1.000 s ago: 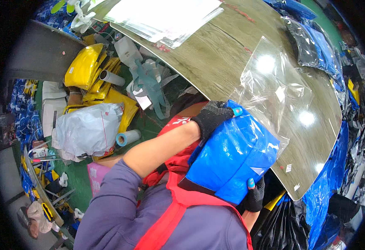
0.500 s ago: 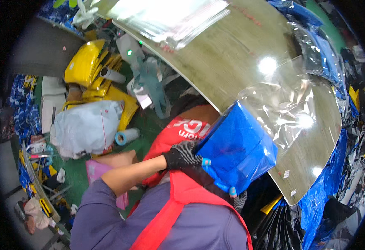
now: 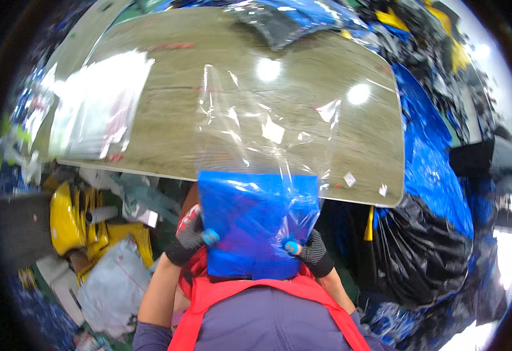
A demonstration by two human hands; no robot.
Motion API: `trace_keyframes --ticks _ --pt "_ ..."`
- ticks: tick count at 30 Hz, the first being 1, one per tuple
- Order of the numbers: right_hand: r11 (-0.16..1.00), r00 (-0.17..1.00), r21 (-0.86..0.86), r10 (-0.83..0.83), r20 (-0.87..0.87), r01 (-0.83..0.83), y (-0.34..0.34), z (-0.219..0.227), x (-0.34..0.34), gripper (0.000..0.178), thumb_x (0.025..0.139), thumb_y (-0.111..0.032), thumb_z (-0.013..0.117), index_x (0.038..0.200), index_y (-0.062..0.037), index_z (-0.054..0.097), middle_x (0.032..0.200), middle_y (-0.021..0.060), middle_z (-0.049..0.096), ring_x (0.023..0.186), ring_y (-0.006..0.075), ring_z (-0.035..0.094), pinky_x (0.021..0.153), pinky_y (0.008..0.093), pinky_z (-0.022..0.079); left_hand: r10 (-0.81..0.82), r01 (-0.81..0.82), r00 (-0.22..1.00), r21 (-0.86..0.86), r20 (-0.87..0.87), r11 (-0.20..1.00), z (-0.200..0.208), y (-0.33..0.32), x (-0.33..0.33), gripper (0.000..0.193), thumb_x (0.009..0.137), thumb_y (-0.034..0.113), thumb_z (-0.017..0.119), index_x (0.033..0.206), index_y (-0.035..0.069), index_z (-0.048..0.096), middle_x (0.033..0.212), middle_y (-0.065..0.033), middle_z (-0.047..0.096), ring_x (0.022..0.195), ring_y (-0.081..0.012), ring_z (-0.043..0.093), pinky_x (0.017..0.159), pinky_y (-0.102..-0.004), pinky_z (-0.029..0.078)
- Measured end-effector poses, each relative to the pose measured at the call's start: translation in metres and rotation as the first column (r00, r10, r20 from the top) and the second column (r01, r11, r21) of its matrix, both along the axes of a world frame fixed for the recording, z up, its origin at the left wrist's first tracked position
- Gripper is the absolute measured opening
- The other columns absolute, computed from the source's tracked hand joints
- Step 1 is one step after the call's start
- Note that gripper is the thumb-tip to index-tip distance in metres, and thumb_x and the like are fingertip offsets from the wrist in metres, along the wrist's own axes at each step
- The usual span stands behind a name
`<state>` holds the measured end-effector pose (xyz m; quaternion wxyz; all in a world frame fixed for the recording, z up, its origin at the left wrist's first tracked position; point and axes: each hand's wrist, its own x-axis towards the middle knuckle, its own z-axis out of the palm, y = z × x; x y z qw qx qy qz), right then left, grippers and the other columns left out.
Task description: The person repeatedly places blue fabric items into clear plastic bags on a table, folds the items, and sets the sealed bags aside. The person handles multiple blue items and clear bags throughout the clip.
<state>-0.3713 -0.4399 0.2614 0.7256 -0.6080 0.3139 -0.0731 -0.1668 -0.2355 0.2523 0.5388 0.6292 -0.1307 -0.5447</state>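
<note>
A folded blue plastic sheet (image 3: 256,228) lies partly inside a clear plastic bag (image 3: 256,146), close in front of my body. My left hand (image 3: 191,235), in a black and grey glove with a blue thumb tip, grips its left edge. On the right edge my right hand (image 3: 311,251), gloved the same way, holds it with the thumb on top. Fingers beneath the blue sheet are hidden. The unfilled end of the bag spreads away from me over the wood-look table (image 3: 168,117).
At the table's left lies a pile of clear bags (image 3: 101,108). A blue packed bundle (image 3: 303,20) sits at the far edge. To the right stands a big black plastic sack (image 3: 414,251). Yellow packages (image 3: 67,219) and a pale grey bag (image 3: 115,286) lie at lower left.
My view has turned to the right, so the table now lies across in front of me. The blue sheet has come square before my body, its clear bag stretched out over the table.
</note>
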Motion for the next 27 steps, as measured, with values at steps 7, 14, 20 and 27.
trace_keyframes --ticks 7,14,20,27 --pt "0.986 0.996 0.148 -0.077 -0.039 0.082 -0.004 0.021 -0.01 0.076 0.075 -0.029 0.081 0.134 0.0003 0.044 0.124 0.0143 0.058 0.114 0.0238 0.056 0.099 0.0384 0.044 -0.153 0.154 0.985 -0.012 0.081 0.988 -0.022 0.004 -0.009 0.076 0.08 0.037 0.074 0.14 0.007 0.038 0.142 -0.0092 0.042 0.128 -0.0252 0.042 0.105 -0.0408 0.037" --pt "0.929 0.965 0.301 -0.248 0.08 0.214 0.002 0.023 -0.018 0.079 0.077 -0.031 0.078 0.14 -0.0019 0.039 0.13 0.0167 0.055 0.12 0.0261 0.051 0.103 0.0398 0.04 0.43 -0.415 0.902 -0.21 0.035 0.886 -0.036 -0.004 -0.002 0.025 0.095 0.031 0.059 0.102 0.007 0.061 0.089 0.0021 0.059 0.077 -0.0078 0.05 0.066 -0.0227 0.04" --pt "0.973 0.998 0.227 0.04 0.049 -0.05 0.032 0.005 -0.035 0.09 0.071 -0.036 0.083 0.138 0.0006 0.034 0.134 0.0174 0.046 0.122 0.0258 0.047 0.101 0.0369 0.04 0.432 -0.537 0.802 -0.183 -0.412 0.823 -0.038 0.012 0.0 0.061 0.089 0.046 0.062 0.134 0.007 0.048 0.124 -0.0114 0.058 0.115 -0.0257 0.055 0.095 -0.0413 0.049" --pt "0.983 0.902 -0.137 0.056 -0.428 -0.126 0.043 -0.026 -0.072 0.075 0.077 -0.065 0.064 0.104 0.0042 0.057 0.086 0.0187 0.063 0.082 0.0265 0.062 0.073 0.0386 0.049 0.031 -0.033 0.98 -0.006 -0.198 0.999 -0.008 0.047 -0.044 0.086 0.069 0.027 0.081 0.141 0.005 0.037 0.131 -0.0161 0.052 0.115 -0.0294 0.055 0.095 -0.0412 0.049"
